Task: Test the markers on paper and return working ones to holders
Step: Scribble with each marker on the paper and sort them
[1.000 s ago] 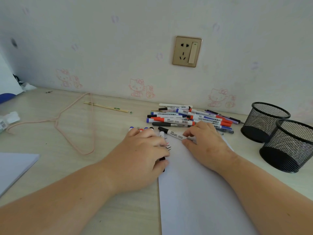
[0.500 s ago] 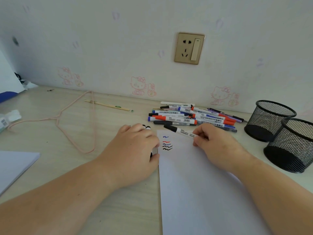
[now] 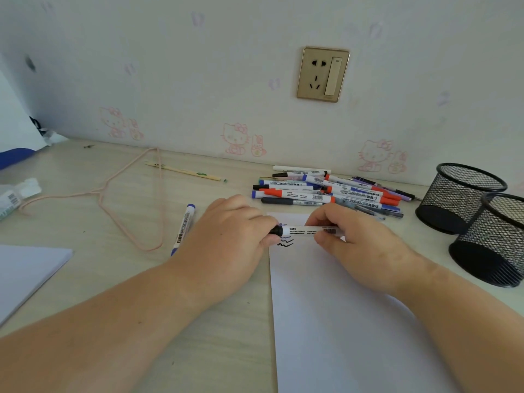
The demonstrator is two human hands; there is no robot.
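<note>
A white marker with a black cap (image 3: 304, 231) lies level over the top of the white paper sheet (image 3: 340, 321). My right hand (image 3: 360, 251) pinches its barrel. My left hand (image 3: 226, 242) grips its black cap end. Wavy blue and black test lines (image 3: 285, 242) show on the paper just under the marker. A pile of several markers (image 3: 329, 192) lies behind the paper. A blue-capped marker (image 3: 183, 228) lies alone left of my left hand. Two black mesh holders (image 3: 459, 197) (image 3: 493, 242) stand at the right and look empty.
A pink wire hanger (image 3: 119, 199) and a pencil (image 3: 184, 172) lie at the back left. A white paper stack (image 3: 25, 276) sits at the left edge, a small packet (image 3: 14, 194) further back. A wall with a socket (image 3: 322, 74) rises behind the desk.
My two hands came together on the black-capped marker, which is now level and lifted over the test lines. My left hand moved right, uncovering the blue-capped marker on the desk.
</note>
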